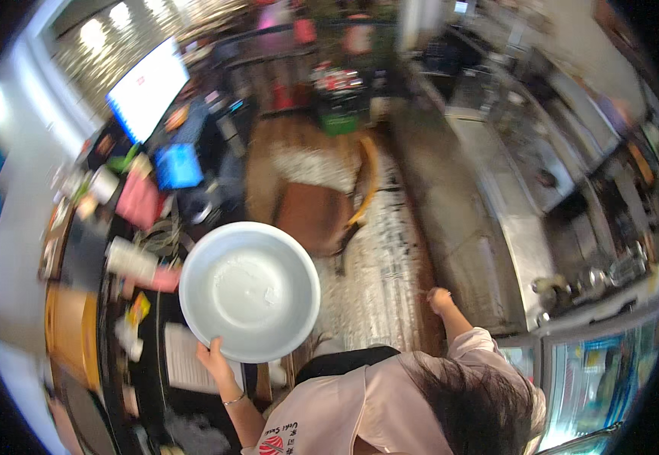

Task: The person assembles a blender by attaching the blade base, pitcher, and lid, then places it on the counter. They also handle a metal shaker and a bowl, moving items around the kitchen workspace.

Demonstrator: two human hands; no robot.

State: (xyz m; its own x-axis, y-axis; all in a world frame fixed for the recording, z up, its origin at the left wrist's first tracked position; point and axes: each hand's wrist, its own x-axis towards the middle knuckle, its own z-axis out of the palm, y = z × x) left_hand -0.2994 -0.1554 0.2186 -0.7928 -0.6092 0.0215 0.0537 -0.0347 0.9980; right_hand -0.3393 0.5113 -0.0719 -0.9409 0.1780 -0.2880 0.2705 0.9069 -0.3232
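A wide, round, pale blue-white basin [250, 284] is in front of me on the left, its open top facing up. At its near rim my left hand [215, 364] grips the edge, thumb and fingers closed on it. Inside the basin only a small pale patch shows on the bottom. Off to the right, my right hand [440, 300] hangs out from my side with curled fingers, beside the long counter. Whatever it holds, if anything, is too small and blurred to name.
A brown-seated chair [314, 216] stands ahead on the floor. Left runs a dark desk with a lit monitor [147, 91], papers [190, 356] and clutter. Along the right are a steel counter [523, 258] and a glass-doored fridge [606, 371]. A green crate [339, 123] sits farther off.
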